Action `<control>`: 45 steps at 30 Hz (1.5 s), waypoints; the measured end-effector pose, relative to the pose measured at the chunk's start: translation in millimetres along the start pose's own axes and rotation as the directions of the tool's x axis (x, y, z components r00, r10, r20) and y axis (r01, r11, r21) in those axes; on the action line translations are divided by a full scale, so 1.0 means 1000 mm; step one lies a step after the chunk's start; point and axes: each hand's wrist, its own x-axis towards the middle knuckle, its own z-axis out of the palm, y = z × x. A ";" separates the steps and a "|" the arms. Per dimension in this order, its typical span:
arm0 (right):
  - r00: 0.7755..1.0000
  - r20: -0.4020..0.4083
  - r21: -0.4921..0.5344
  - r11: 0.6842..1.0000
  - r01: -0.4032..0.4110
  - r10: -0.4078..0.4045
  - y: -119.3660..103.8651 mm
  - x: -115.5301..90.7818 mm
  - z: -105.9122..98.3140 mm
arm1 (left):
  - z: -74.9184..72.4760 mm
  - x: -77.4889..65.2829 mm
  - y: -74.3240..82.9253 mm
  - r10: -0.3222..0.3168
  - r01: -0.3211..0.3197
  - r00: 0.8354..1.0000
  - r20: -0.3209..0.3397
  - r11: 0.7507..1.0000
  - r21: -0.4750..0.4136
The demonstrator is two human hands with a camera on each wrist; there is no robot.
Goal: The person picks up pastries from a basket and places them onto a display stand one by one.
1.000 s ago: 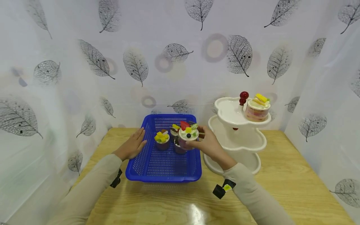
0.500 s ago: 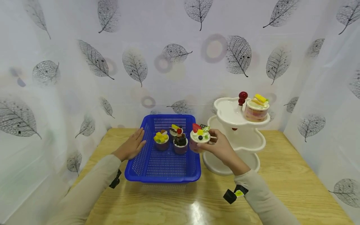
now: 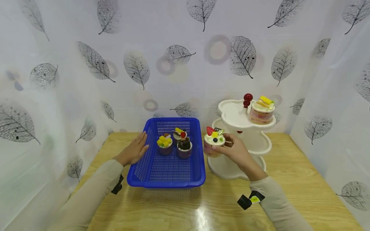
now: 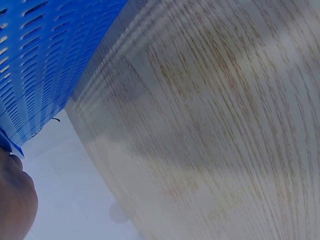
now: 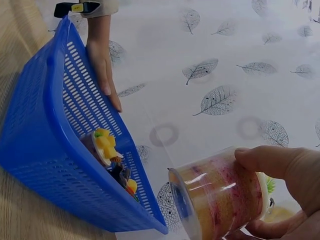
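My right hand (image 3: 237, 150) pinches a dessert cup (image 3: 213, 148) by its sides, held in the air between the basket and the tiered stand. Strawberry, a yellow cube and a dark berry top its white cream; the right wrist view shows pink and tan layers through the clear cup (image 5: 220, 195). With fingers straight, my left hand (image 3: 133, 150) rests on the left rim of the blue plastic basket (image 3: 166, 183). Inside the basket stand a cup with yellow cubes (image 3: 164, 145), a chocolate-topped cup (image 3: 184, 149) and, behind them, a cup with a red fruit (image 3: 180, 134).
A white three-tier stand (image 3: 235, 117) with a red knob (image 3: 247, 98) stands to the right on the wooden table (image 3: 162, 211). Another dessert cup (image 3: 261, 113) with yellow fruit sits on its top tier. A leaf-patterned curtain (image 3: 162, 89) hangs behind the table.
My right hand has carried the strawberry-topped dessert cup rightward, from above the basket to beside the stand's lower tiers. My left hand has stayed on the basket rim.
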 end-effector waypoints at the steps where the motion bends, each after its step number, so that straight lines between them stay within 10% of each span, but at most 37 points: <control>1: 1.000 0.001 -0.003 1.000 0.000 0.000 0.001 0.000 -0.002 | 0.000 0.000 0.000 -0.003 0.003 1.000 0.001 1.000 0.000; 45: 0.997 -0.079 -0.048 0.999 0.023 -0.027 0.023 -0.004 -0.070 | 0.004 0.002 -0.008 0.025 -0.025 1.000 -0.012 0.999 -0.037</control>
